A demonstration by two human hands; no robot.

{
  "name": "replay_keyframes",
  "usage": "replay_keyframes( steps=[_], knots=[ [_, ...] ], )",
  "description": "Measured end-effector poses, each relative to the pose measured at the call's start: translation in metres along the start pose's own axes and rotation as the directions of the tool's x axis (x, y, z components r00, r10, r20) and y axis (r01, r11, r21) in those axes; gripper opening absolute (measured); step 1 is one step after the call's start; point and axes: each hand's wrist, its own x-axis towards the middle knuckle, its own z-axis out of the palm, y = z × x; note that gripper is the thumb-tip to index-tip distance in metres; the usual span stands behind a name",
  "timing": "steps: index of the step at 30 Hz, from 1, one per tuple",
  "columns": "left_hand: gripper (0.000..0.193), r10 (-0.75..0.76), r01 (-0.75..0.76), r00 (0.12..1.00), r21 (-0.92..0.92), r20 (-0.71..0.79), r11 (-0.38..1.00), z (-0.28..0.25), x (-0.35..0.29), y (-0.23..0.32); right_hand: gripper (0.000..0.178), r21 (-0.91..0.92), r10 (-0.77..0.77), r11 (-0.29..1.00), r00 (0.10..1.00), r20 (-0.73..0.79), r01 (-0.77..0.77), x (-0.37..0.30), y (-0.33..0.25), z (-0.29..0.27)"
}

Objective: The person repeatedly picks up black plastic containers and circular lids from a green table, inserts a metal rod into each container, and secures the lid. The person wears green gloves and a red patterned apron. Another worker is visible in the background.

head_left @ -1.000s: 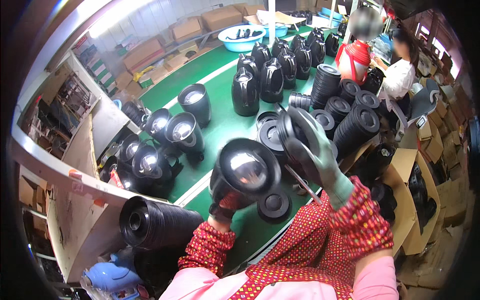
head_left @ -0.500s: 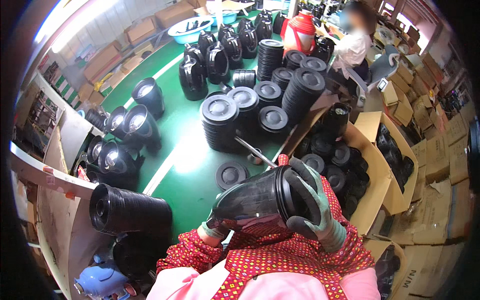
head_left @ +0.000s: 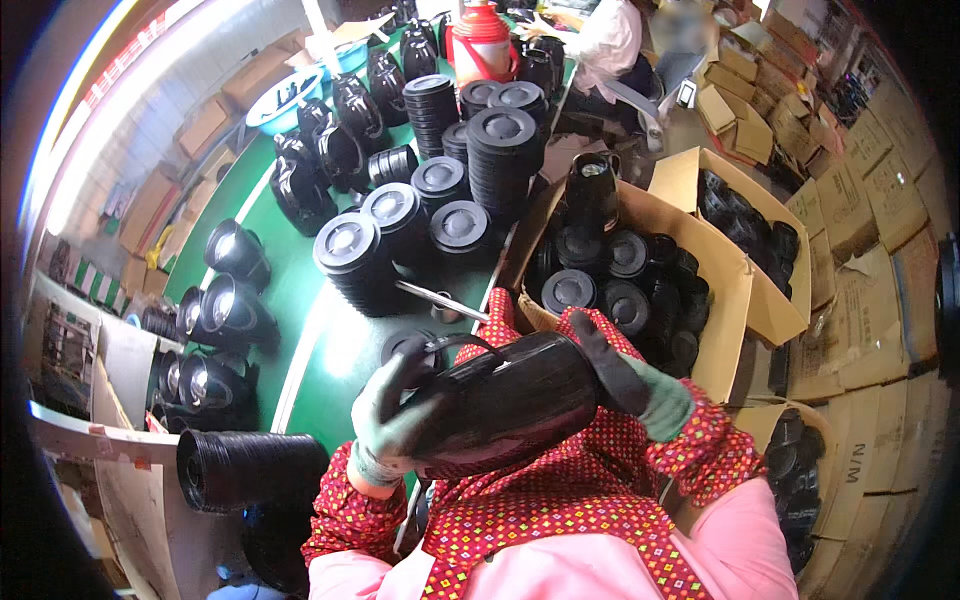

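A glossy black plastic jug lies on its side in front of my chest, its thin curved handle facing up and away. My left hand, in a mint-green glove with dark fingers, grips the left end next to the handle. My right hand, gloved the same, presses its palm and fingers against the right end. A round black lid lies on the green table just beyond my left hand. Past the jug, a metal rod slants over the table's edge.
Stacked black lids and standing black jugs crowd the table. Open-topped black shells stand at left, near a lying black stack. A carton of black parts sits right. Beyond a red flask, a person sits.
The view has swung right, so the table slides left. The jug has turned, bringing its handle into sight. My left hand now shows at its end; my right palm has moved onto the other end.
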Motion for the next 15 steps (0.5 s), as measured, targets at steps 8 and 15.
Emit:
replay_keyframes(
  steps=[8,15],
  knots=[
    [0.043,-0.429,0.504,0.863,-0.533,0.268,0.680,0.019,-0.017,-0.016,0.061,-0.575,-0.737,0.291,0.562,0.374,0.765,-0.036,-0.005,0.035],
    [0.042,0.148,-0.147,0.989,-0.007,0.000,0.989,0.009,0.017,0.026,0.067,0.022,-0.163,0.987,0.984,0.078,0.162,-0.034,0.017,0.010]
  ],
)
